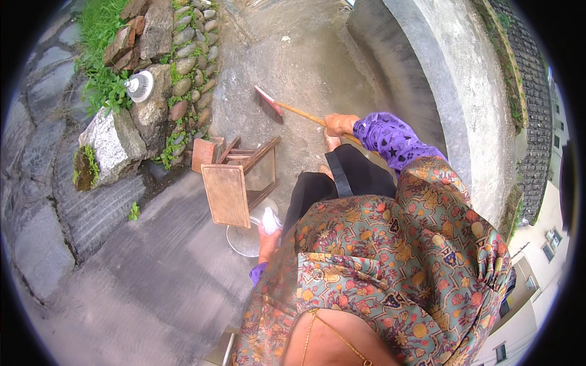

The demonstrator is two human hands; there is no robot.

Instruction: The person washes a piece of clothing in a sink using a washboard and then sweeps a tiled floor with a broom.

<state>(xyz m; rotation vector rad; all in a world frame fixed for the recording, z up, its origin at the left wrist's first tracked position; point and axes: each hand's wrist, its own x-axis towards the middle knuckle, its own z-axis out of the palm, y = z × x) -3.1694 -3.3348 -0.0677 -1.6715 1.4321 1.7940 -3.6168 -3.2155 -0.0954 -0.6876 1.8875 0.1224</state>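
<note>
My right hand (339, 125) is closed around the wooden handle of a push broom (270, 103), whose red-and-white head with dark bristles rests on the wet concrete ahead of me. At my left side, my left hand (269, 239) holds a crumpled white cloth or bag (272, 220); which of these it is, I cannot tell. Just beyond that hand is a round white-rimmed basin (242, 254), partly hidden by the seat of a wooden stool (225, 196). The stool lies on its side, its legs pointing away to the right.
A red brick (207, 154) touches the stool area. Large rocks (114, 146), a cobbled border (185, 66) and a lamp with a finned body (139, 86) stand at the left. A curved concrete wall (451, 82) bounds the right side.
</note>
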